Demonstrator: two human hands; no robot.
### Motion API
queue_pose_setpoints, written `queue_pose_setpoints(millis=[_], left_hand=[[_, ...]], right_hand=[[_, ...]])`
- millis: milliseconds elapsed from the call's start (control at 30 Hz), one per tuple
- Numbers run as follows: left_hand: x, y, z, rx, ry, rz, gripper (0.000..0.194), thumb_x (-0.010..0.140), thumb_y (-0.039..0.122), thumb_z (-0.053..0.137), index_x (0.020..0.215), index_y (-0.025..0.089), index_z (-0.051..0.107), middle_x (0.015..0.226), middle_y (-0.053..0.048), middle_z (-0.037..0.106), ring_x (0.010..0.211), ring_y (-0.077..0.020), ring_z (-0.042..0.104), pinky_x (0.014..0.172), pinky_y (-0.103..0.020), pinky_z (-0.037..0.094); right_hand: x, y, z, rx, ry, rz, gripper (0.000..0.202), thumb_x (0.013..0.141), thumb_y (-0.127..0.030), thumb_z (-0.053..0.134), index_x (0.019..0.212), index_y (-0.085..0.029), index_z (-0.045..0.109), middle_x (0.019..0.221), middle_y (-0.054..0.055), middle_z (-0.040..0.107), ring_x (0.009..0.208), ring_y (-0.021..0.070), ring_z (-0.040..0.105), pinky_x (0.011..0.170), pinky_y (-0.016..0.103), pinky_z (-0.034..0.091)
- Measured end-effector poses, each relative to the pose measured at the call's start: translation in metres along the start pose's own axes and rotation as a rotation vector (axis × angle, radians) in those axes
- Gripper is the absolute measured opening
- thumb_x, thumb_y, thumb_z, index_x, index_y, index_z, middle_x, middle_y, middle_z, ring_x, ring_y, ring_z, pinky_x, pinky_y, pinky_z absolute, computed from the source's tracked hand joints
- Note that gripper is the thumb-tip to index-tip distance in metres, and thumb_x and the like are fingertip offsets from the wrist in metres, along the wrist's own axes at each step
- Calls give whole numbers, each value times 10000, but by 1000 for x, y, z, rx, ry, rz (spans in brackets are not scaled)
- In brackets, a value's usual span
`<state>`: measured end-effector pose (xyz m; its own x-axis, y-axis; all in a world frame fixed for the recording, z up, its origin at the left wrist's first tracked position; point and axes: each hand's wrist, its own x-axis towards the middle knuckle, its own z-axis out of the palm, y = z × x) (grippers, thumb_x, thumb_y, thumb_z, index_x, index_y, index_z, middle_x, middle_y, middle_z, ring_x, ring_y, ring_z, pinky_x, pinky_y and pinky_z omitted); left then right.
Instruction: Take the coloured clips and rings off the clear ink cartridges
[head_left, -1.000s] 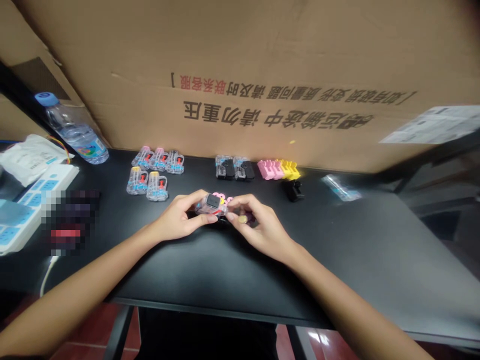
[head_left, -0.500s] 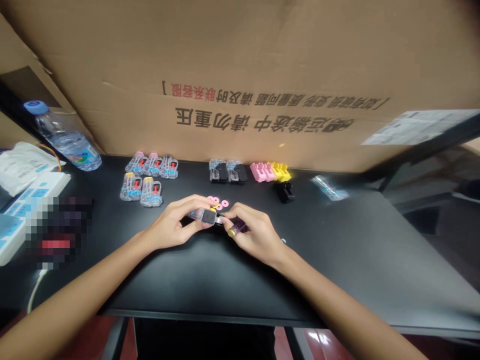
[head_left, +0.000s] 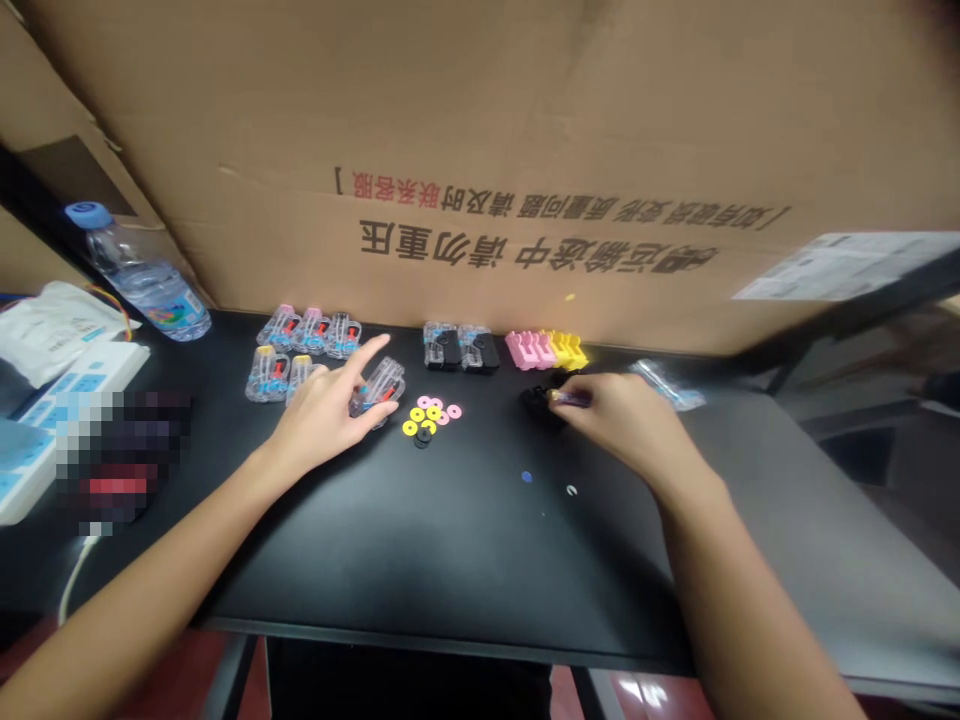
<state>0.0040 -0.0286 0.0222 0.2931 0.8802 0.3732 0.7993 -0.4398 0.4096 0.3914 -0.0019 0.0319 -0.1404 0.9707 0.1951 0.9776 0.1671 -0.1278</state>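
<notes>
Positions read by clock from the pile of pink, yellow and black discs [head_left: 438, 416]. At ten o'clock, just beside: clear plastic unit [head_left: 387, 378] with a red insert [head_left: 388, 395], apparently resting on the worktop [head_left: 420, 560]. Judged light and stiff; smooth-walled, so probably slippery to dry fingers; thinner clear parts rated the fragile point. Best taken by both long sides, away from the insert.

Left hand [head_left: 319, 410]: spread around the unit, thumb across its near end, forefinger lifted off toward one o'clock; not clasping. Right hand [head_left: 637, 420]: pinching a slim purple tool [head_left: 573, 398] with a brass-coloured tip, at three o'clock, right by a black part [head_left: 536, 402]; contact not confirmable. Tool assessed as light and rigid, suited to a fingertip pinch along the shaft.

Elsewhere: clear-and-black units [head_left: 484, 350] at one o'clock, pink clips [head_left: 526, 352] and yellow clips [head_left: 571, 355] at two, clear packet [head_left: 671, 390] at three, blue disc [head_left: 526, 477] and white ring [head_left: 570, 488] at four, water bottle [head_left: 169, 300] at ten.

In the way: left hand, masking part of a yellow-topped clear unit [head_left: 301, 372]; loose discs near the unit, easily scattered; cardboard [head_left: 480, 100] at twelve, limiting reach beyond.
</notes>
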Motion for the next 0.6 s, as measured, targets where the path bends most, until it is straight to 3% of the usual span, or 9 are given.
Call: queue_pose_setpoints(millis=[100,200,400,533,600], left_hand=[[0,1,4,173,-34,49,618,1000,442,684,1564,226,555,826,-60,729,804,-264,664,811,-404,523],[0,1,6,257,-22,106,437,1035,458,624,1393,218,697,873,-103,771,935,-318,642,845,-442,501],[3,-6,-5,243,6,152,377,1030,541,645,1133,206,785,1106,-127,787,1041,-328,650,891,-457,479],[4,-13,-18,82,-186,370,286,1089,422,571,1075,232,785,1104,-69,792,1007,-251,693,903,-395,511],[3,-14,-19,53,-243,395,283,1084,423,579,1146,235,782,1163,-70,796,1062,-255,704,952,-402,536]], right_hand=[[1,10,-5,-66,-46,69,253,894,-378,655,722,-241,779,702,93,759,642,279,697,571,344,402],[0,6,-12,-90,8,104,248,900,-366,637,784,-231,809,746,123,779,659,300,704,565,351,401],[0,-15,-16,5,166,78,272,879,-319,612,976,-205,839,856,137,831,766,329,767,635,362,479],[-1,-25,-9,97,176,48,271,870,-293,594,972,-216,833,888,113,848,791,316,787,663,352,500],[0,-28,-6,127,177,39,266,862,-284,598,972,-222,831,894,105,850,802,313,791,672,349,508]])
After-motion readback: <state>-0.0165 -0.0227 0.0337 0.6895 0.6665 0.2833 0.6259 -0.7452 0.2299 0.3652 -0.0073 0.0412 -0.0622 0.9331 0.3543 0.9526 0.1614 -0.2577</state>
